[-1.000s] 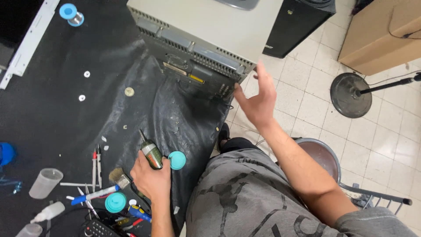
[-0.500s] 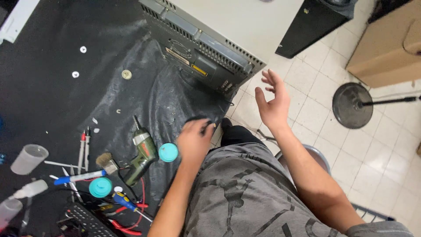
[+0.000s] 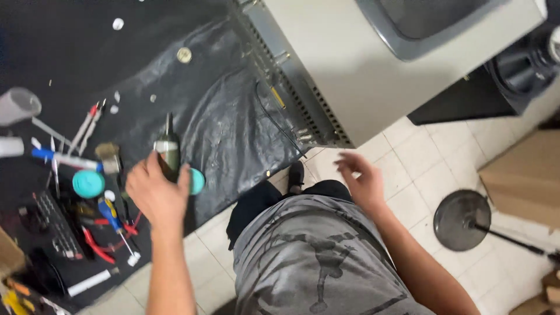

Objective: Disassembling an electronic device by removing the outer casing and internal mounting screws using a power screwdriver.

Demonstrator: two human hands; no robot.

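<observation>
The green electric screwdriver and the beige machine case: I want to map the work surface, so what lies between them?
In the head view, only wrinkled black plastic sheeting lies between the green electric screwdriver, at the left hand, and the beige machine case; a thin dark cable crosses it near the case.

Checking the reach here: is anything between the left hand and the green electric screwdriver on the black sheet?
Nothing visible: the left hand is already at the green electric screwdriver, covering its lower end, with a teal cap beside it.

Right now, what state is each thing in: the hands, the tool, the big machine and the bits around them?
Left hand: over the green power tool, grip unclear.
Right hand: open, empty, blurred.
Green power tool: lying on the black sheet.
Teal cap: beside the tool.
Beige machine: back panel facing the sheet.
Hand tools: scattered flat.
</observation>
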